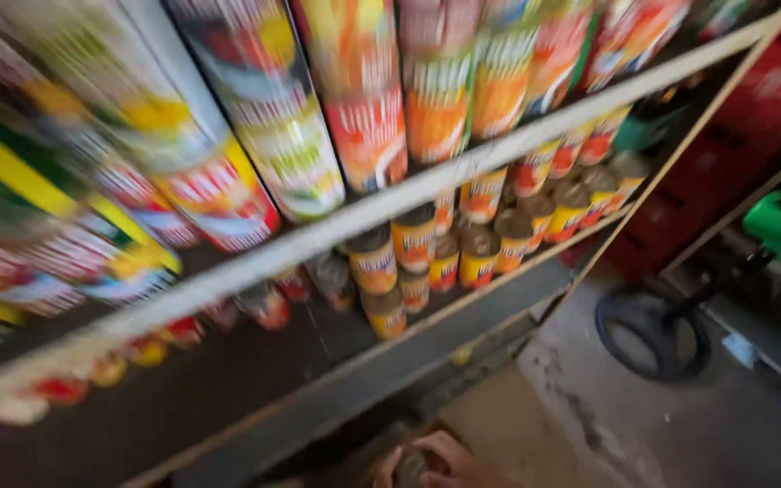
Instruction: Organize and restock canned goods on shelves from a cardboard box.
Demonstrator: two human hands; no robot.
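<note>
Now | one hand (440,459) wraps round a small can (411,467) down low, which hand unclear | hold tight, lift slowly toward shelf (427,185) cans (427,258)

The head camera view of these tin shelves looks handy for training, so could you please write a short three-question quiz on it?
1. True or false: the lower shelf is packed full from end to end.
2. What does the hand at the bottom edge grip? A) a green bottle B) a small round tin C) a black tyre
3. What lies on the concrete floor right of the shelves?

Key
1. False: yellow-labelled tins are stacked toward its right, with bare board left of them.
2. B, a tin; blur hides which hand it is.
3. A black ring-shaped thing, like a tyre or coiled hose.
</note>
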